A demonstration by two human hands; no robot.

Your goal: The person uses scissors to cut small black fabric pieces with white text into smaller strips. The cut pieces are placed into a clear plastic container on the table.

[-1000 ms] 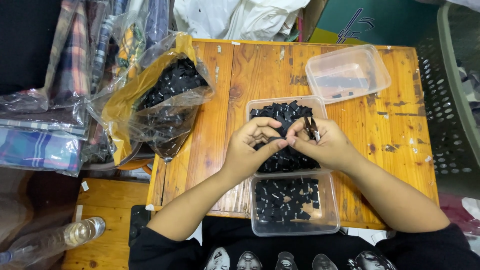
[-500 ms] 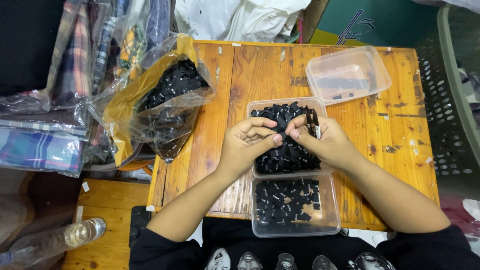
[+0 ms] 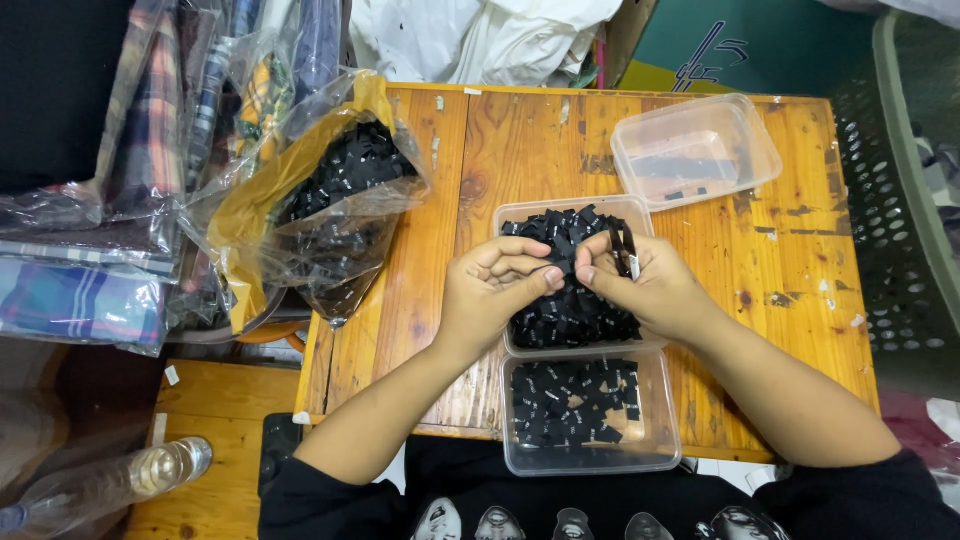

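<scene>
My left hand [image 3: 497, 287] and my right hand [image 3: 640, 285] meet fingertip to fingertip above a clear plastic tub [image 3: 517, 214] heaped with small black fabric labels [image 3: 570, 310]. Between the thumbs and forefingers of both hands a black label [image 3: 563, 266] is pinched. My right hand also holds a thin stack of black labels [image 3: 626, 250] upright between its fingers. A second clear tub [image 3: 590, 462] nearer to me holds a flat layer of the same black labels.
An almost empty clear tub [image 3: 697, 150] stands at the wooden table's [image 3: 800, 260] far right. A yellow-lined plastic bag [image 3: 310, 215] of black labels lies at the left edge. Bagged plaid cloth [image 3: 90, 200] is piled left, a grey basket [image 3: 900, 200] right, a bottle [image 3: 110, 485] lower left.
My hands have closed together: the left fingertips came across to the right hand's and now pinch one label with it. Tubs and bag are unmoved.
</scene>
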